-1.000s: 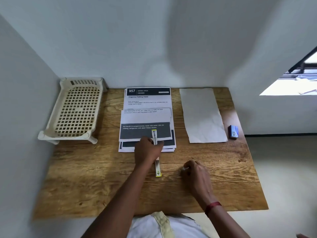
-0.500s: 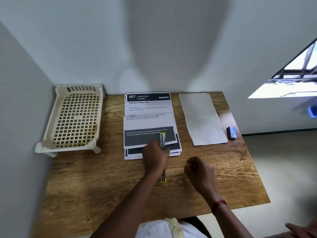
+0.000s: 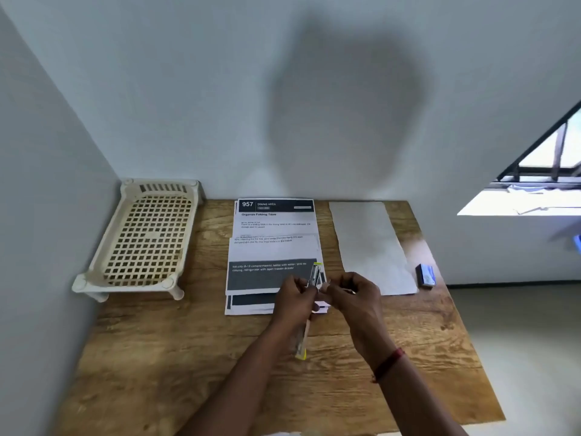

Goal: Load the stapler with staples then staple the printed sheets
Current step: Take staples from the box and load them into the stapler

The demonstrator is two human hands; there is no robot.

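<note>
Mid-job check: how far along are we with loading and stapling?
Done: the stapler is swung open over the near edge of the printed sheets. In hand: the left hand grips its middle while the pinched fingers of the right hand meet its upper arm, likely feeding staples, though none are visible. Left: closing it, squaring the fanned sheets and stapling them.

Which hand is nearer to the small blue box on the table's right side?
Right. The right hand lies left of the blue box, by the blank sheet's near corner; the left hand is farther left, gripping the stapler.
</note>
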